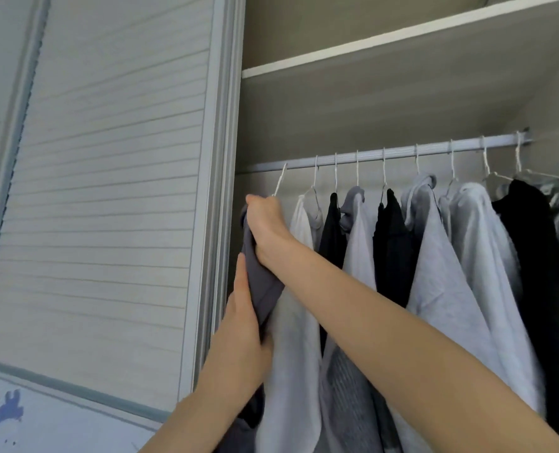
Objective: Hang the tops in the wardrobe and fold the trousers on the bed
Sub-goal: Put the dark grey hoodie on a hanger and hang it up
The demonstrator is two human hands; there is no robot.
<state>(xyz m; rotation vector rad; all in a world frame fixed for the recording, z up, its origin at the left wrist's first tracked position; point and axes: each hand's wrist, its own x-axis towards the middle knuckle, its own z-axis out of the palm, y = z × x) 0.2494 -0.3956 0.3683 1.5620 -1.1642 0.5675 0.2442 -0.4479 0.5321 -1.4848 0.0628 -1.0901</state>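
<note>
Nearest the lens, right forearm reaching up-left, right hand (pixel 265 223) clamped over the shoulder of a dark grey top (pixel 260 276) at its hanger hook (pixel 279 183). Just below, left hand (pixel 243 322) gripping the same top's cloth, fingers curled round it. Hook tilted, resting on or just at the wardrobe rail (pixel 386 153); cannot tell which. Beside the right hand, white, black and grey tops already hung. Step judged: hanging a top, nearly done. Next: seat hook squarely, let go, smooth cloth down.

Pale slatted sliding door (pixel 108 191), beige interior back panel (pixel 386 103), white shelf (pixel 402 34)
</note>
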